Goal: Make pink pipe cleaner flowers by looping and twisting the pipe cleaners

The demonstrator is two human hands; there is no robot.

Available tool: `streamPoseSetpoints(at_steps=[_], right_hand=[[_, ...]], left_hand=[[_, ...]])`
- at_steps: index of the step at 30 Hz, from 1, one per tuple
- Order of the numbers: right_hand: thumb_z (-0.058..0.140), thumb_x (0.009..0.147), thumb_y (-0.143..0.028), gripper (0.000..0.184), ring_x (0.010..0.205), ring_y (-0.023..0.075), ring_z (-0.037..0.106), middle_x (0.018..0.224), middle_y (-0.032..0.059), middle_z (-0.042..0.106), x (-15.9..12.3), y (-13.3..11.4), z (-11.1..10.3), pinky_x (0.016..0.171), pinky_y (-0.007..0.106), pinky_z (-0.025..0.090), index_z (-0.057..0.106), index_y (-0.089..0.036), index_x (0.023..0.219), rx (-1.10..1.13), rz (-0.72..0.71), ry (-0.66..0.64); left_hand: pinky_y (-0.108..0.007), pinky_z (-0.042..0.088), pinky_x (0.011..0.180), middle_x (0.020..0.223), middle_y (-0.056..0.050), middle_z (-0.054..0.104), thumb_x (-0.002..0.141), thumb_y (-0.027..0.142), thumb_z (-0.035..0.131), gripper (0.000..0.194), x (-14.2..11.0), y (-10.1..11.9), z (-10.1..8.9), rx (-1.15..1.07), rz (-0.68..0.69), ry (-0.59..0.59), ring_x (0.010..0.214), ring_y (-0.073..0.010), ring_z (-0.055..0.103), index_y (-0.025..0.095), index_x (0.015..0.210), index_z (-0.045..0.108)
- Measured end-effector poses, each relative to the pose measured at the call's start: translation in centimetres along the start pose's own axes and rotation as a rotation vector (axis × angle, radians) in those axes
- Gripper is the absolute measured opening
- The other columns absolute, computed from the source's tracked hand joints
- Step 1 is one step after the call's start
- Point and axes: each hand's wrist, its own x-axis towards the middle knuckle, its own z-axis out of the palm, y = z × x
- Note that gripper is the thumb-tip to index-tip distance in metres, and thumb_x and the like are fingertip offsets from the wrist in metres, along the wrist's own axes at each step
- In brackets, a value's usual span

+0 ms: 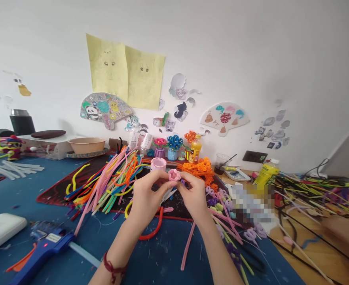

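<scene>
Between my two hands, above the middle of the table, is a small pink pipe-cleaner flower (173,175) with a cupped shape. My left hand (152,190) pinches its left side between thumb and fingers. From the right, my right hand (194,190) grips its lower right edge, fingertips partly hidden behind it. Just behind my left hand stands a pink pot (158,164). Below the hands, a red pipe cleaner (153,233) curves over the mat's edge. A short pink pipe-cleaner loop (168,209) lies near it.
A heap of colored pipe cleaners (112,182) spreads at left. A blue glue gun (46,249) lies front left. Orange pipe-cleaner pieces (200,170), a juice bottle (195,149) and finished blue flowers (175,143) stand behind. At the right edge another person's blurred arm (345,239) shows.
</scene>
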Motion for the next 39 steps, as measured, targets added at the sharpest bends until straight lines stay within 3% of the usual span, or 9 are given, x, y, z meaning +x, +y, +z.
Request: streamPoseSetpoints(at_steps=[4,7,11,17,22,28,33,39], right_hand=[[0.06,0.086,-0.032,0.02,0.071,0.0206,0.063,0.075,0.0044,0.071,0.0,-0.2,-0.1,0.067,0.03,0.048,0.072,-0.017,0.079,0.038,0.035,0.009],[0.058,0.087,-0.032,0.024,0.06,0.0177,0.058,0.063,0.0024,0.064,0.1,-0.3,-0.2,0.06,0.028,0.045,0.069,-0.017,0.073,0.07,0.085,-0.041],[0.057,0.088,-0.036,0.03,0.055,0.0144,0.049,0.058,-0.0002,0.054,0.3,-0.4,-0.5,0.054,0.025,0.038,0.063,-0.016,0.066,0.001,0.081,-0.104],[0.054,0.089,-0.042,0.032,0.056,0.0138,0.047,0.06,0.0001,0.055,0.5,-0.3,-1.3,0.053,0.025,0.037,0.066,-0.016,0.074,-0.094,0.12,-0.236],[0.053,0.089,-0.031,0.025,0.064,0.0158,0.055,0.069,0.0029,0.064,0.3,-0.9,-1.8,0.058,0.024,0.04,0.065,-0.016,0.072,-0.123,0.135,-0.348],[0.053,0.084,-0.022,0.022,0.056,0.012,0.045,0.059,-0.0009,0.054,0.3,-1.7,-2.2,0.052,0.023,0.031,0.06,-0.015,0.064,-0.158,0.127,-0.362],[0.052,0.082,-0.021,0.024,0.055,0.0118,0.042,0.057,-0.0013,0.049,0.4,-1.9,-2.9,0.052,0.025,0.029,0.054,-0.016,0.058,-0.074,0.16,-0.457],[0.051,0.082,-0.025,0.028,0.054,0.0121,0.041,0.054,-0.002,0.047,0.5,-2.2,-3.3,0.053,0.026,0.029,0.051,-0.017,0.055,0.045,0.149,-0.513]], left_hand=[[-0.022,0.046,0.062,0.078,-0.001,0.071,0.085,0.022,0.067,0.006,0.0,0.6,-0.5,0.143,0.187,0.069,0.064,-0.0109,0.06,0.017,0.087,0.068],[-0.024,0.046,0.067,0.087,-0.004,0.072,0.087,0.02,0.065,0.007,0.0,0.6,-0.8,0.289,0.285,0.102,0.074,-0.0137,0.063,0.017,0.093,0.068],[-0.03,0.043,0.07,0.09,-0.004,0.072,0.089,0.022,0.062,0.012,0.0,0.0,-0.7,0.534,0.401,0.025,0.08,-0.018,0.063,0.02,0.098,0.069],[-0.03,0.043,0.07,0.083,-0.005,0.069,0.094,0.023,0.053,0.018,0.3,-0.4,-1.2,0.537,0.303,-0.142,0.077,-0.0184,0.06,0.018,0.093,0.07],[-0.03,0.045,0.071,0.081,-0.006,0.067,0.095,0.025,0.049,0.023,0.4,-0.5,-1.7,0.446,0.237,-0.317,0.078,-0.019,0.059,0.017,0.087,0.069],[-0.028,0.044,0.071,0.08,-0.005,0.064,0.095,0.027,0.051,0.022,0.4,-0.6,-1.8,0.289,0.107,-0.39,0.077,-0.017,0.058,0.017,0.088,0.07],[-0.027,0.043,0.072,0.084,-0.004,0.064,0.095,0.027,0.05,0.021,0.5,-0.1,-2.5,0.208,0.096,-0.473,0.079,-0.0161,0.057,0.018,0.085,0.065],[-0.023,0.042,0.064,0.075,-0.001,0.062,0.093,0.027,0.05,0.023,0.4,1.0,-2.3,0.079,-0.004,-0.447,0.069,-0.0134,0.055,0.017,0.077,0.063]])
